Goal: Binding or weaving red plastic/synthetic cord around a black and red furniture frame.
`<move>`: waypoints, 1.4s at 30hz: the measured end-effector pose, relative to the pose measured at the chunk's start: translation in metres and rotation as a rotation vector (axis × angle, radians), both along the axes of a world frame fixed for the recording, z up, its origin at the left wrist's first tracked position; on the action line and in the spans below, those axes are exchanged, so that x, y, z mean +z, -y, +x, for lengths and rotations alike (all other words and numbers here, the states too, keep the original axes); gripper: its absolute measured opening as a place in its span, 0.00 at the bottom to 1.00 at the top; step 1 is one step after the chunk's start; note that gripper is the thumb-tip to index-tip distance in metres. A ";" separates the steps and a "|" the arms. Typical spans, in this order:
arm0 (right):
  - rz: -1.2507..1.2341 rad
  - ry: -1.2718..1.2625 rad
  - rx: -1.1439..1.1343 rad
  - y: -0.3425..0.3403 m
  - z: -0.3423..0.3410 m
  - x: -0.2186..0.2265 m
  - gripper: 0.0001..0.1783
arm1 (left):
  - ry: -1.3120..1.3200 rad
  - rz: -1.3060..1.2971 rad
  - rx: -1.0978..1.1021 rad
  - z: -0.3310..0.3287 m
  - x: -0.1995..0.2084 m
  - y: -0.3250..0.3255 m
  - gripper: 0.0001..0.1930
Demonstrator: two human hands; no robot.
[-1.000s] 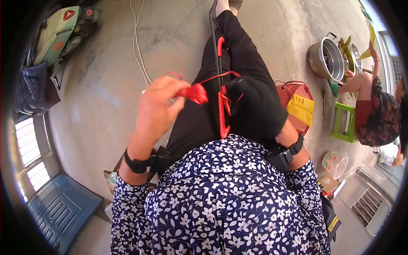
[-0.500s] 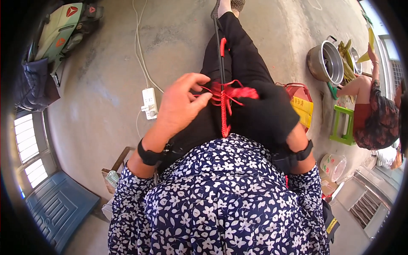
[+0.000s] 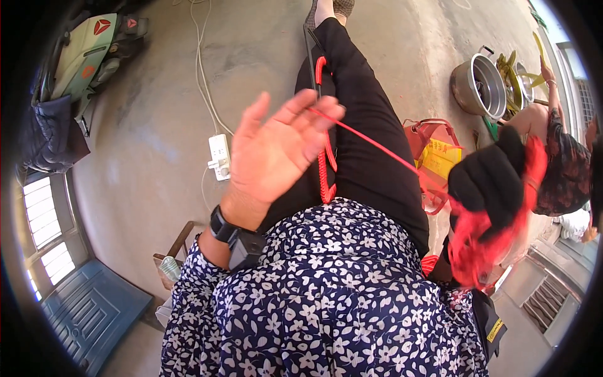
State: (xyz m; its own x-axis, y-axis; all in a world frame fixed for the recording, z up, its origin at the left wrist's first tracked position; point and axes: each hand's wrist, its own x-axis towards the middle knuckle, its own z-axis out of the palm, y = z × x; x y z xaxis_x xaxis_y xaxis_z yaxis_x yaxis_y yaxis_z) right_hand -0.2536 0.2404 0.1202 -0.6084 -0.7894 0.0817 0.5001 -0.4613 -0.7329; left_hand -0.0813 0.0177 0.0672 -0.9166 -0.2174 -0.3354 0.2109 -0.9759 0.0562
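Item: loose bundle of thin, glossy red cord (image 3: pixel 474 245), many strands gathered in a hank, ends ragged. Location: at the person's right, off the lap, hanging below the right hand in a black knitted glove (image 3: pixel 493 179), with one thick fold rising along the glove's outer side. The gloved fingers are curled in around it.

Item: single taut red strand (image 3: pixel 377 141), running slantwise from the bundle's side, across the black-trousered right thigh (image 3: pixel 370 94), to the fingertips of the bare left hand (image 3: pixel 270 151). That hand is spread, palm showing, thumb well apart; the strand crosses near the finger ends (whether looped over or pinched, cannot be told).

Item: narrow length of braided red cordwork (image 3: pixel 324 182), ridged in close, even knots, upright along the lap between the thighs, its lower end against the navy blouse with white flowers (image 3: pixel 326 283). Above it, slim black strips (image 3: pixel 309 50) run toward the feet, a smooth curved red section (image 3: pixel 319 69) set on them near the knee.

Condition of view: bundle and glove blurred, single strands hard to separate; right forearm largely covered by the cord; upper cordwork partly behind the left fingers. A small ribbed red piece (image 3: pixel 429 264) by the right hip is mostly hidden. A seated co-worker (image 3: pixel 562 169) is cut off by the dark rim at right.
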 end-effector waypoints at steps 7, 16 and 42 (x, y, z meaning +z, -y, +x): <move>0.723 0.071 0.287 0.041 0.020 -0.054 0.18 | 0.081 -0.179 -0.097 0.065 -0.015 0.030 0.21; 0.690 0.560 0.552 0.067 0.039 -0.079 0.14 | 0.477 -0.719 -0.542 0.111 -0.012 0.017 0.09; 0.946 -1.365 0.691 0.079 0.030 -0.078 0.14 | 0.583 -1.283 -0.576 0.026 -0.025 0.009 0.18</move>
State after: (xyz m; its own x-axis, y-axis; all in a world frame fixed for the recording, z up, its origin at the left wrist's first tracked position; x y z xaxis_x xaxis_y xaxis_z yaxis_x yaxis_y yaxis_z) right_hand -0.2234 0.1617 0.0425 -0.0789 -0.9171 -0.3908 -0.7201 0.3235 -0.6139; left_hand -0.0554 0.0087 0.0426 -0.7860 -0.3045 -0.5381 -0.5206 -0.1434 0.8417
